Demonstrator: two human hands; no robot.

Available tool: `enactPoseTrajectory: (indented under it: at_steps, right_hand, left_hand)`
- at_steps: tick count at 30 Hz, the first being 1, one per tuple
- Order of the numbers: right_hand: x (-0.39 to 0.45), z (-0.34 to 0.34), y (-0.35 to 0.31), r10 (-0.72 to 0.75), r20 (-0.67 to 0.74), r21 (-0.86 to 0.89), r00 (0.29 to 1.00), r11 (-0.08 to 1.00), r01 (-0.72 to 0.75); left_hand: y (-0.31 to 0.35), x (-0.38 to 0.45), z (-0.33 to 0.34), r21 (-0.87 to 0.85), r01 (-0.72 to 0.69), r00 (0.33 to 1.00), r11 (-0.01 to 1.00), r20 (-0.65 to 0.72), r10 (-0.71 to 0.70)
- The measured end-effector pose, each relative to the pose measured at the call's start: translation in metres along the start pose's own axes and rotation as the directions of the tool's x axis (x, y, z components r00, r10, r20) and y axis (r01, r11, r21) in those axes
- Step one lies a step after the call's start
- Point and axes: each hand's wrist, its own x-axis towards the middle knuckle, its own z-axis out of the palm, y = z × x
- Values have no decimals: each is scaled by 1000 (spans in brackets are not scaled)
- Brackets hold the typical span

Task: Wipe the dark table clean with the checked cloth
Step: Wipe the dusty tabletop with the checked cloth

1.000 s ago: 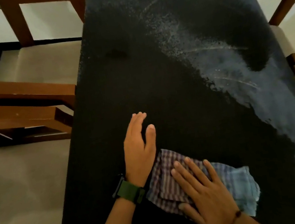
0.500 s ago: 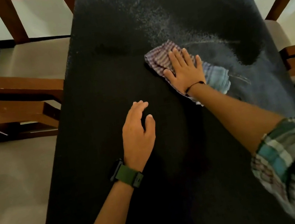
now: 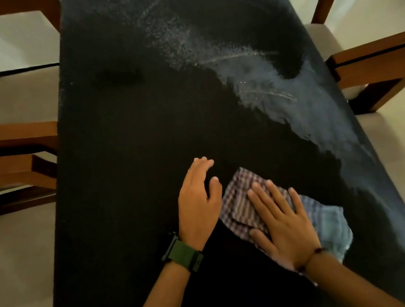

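Note:
The long dark table [image 3: 131, 165] runs away from me, with pale dusty streaks [image 3: 249, 73] across its far middle and right side. The checked cloth [image 3: 238, 200], purple-striped with a light blue end, lies crumpled near me, right of centre. My right hand [image 3: 282, 223] presses flat on it with fingers spread, covering its middle. My left hand [image 3: 199, 204] rests palm down on the bare table just left of the cloth, holding nothing, its thumb beside the cloth's edge. A green watch [image 3: 183, 254] sits on the left wrist.
Wooden chairs with pale cushions stand close along both long sides: one chair arm [image 3: 2, 133] at the left, another [image 3: 380, 51] at the right, more at the far corners. A faint dark smudge [image 3: 116, 76] marks the table's far left.
My right hand has dragged the cloth back from the dusty far middle of the table to the near side, beside my left hand. The left hand has stayed in place.

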Motion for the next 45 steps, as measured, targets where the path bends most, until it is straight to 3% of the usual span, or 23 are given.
enactPoseTrajectory:
  at_steps: [6, 11, 14, 19, 22, 25, 29, 36, 41, 45]
  right_hand:
    - [137, -34, 50, 113, -95, 71, 989, 992, -106]
    - [239, -59, 95, 194, -57, 103, 979, 977, -188]
    - [225, -60, 86, 146, -59, 82, 987, 987, -141]
    - [81, -25, 56, -9, -39, 132, 999, 991, 14]
    - [-21, 7, 49, 15, -10, 91, 1000, 996, -14]
    - [-67, 18, 50, 47, -19, 40, 999, 998, -46]
    - [-32, 10, 66, 100, -33, 36, 994, 994, -99]
    - [121, -25, 146, 258, -90, 139, 962, 960, -244]
    - [191, -44, 176, 226, -49, 156, 973, 964, -216]
    - [136, -33, 172, 93, -49, 131, 994, 988, -86]
  left_hand:
    - [8, -3, 16, 45, -67, 998, 997, -12, 68]
    - [21, -2, 24, 113, -92, 995, 989, -30, 96]
    - [28, -5, 25, 147, -95, 993, 985, -48, 103]
    - [45, 3, 31, 149, -96, 994, 984, -43, 104]
    - [56, 9, 42, 107, -117, 993, 987, 3, 117]
    - [59, 13, 58, 90, -153, 988, 984, 35, 151]
    - [58, 13, 77, 93, -157, 983, 983, 108, 146]
    - [69, 7, 105, 105, -180, 973, 978, 164, 161]
    - [80, 4, 129, 113, -118, 987, 987, 126, 103]
    - [92, 1, 144, 199, -142, 990, 970, 15, 142]
